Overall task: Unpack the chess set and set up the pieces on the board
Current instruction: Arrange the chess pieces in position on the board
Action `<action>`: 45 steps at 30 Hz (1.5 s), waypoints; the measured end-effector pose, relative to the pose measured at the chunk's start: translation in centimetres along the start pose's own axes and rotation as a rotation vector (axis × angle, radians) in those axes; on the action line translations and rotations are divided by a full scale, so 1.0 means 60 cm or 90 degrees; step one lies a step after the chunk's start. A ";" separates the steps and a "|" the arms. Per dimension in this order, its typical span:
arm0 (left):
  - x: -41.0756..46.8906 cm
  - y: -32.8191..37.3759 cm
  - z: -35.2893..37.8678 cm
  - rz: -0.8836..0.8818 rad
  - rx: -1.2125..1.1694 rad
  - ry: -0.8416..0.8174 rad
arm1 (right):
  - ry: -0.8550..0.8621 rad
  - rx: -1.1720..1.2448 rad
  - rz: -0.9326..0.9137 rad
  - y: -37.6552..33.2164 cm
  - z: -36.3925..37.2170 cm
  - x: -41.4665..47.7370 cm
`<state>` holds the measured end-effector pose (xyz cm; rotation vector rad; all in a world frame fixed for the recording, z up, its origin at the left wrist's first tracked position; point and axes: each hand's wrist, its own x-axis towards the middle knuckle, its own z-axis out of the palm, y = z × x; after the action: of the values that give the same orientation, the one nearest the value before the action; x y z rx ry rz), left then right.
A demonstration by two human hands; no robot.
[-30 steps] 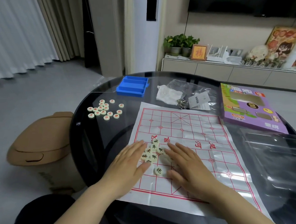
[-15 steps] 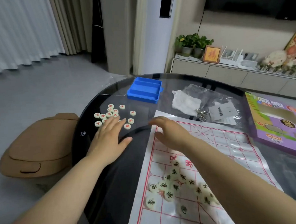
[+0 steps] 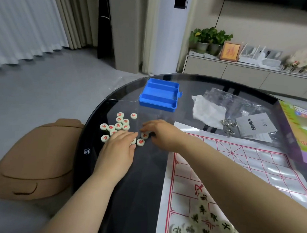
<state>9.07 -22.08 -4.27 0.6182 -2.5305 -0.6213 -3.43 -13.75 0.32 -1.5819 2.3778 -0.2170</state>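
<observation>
The left hand (image 3: 118, 149) and right hand (image 3: 160, 133) are bare, as are both forearms as far as they show

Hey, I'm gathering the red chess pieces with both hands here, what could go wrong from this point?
1. The red pieces lie loose near the glass table's rim; a sweep by the left hand might knock an outer one onto the floor.
2. The right hand reaches across the paper board; dragging the arm back could shift the sheet and scatter the black pieces piled on it.
</observation>
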 end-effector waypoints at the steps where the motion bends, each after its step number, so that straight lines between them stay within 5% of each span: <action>1: 0.000 0.000 0.000 -0.003 -0.006 0.011 | -0.001 0.010 -0.007 -0.002 0.001 -0.010; 13: 0.000 0.014 -0.012 -0.067 -0.018 0.048 | 0.035 -0.063 -0.065 -0.025 0.009 -0.021; 24: -0.004 0.021 -0.022 -0.074 -0.011 0.042 | 0.037 -0.046 -0.010 -0.023 0.002 -0.039; 32: -0.012 0.042 -0.034 -0.036 -0.066 0.062 | 0.148 0.015 0.100 0.050 -0.046 -0.155; 42: -0.002 0.192 0.036 0.102 -0.071 -0.244 | 0.113 0.038 0.216 0.107 -0.005 -0.236; 45: -0.004 0.186 0.053 0.085 -0.064 -0.263 | 0.123 0.048 0.210 0.110 -0.006 -0.243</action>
<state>4.13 -12.07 -1.08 0.3035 -2.8651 -0.8973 -4.07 2.26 0.98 -1.1585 2.6972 -0.3979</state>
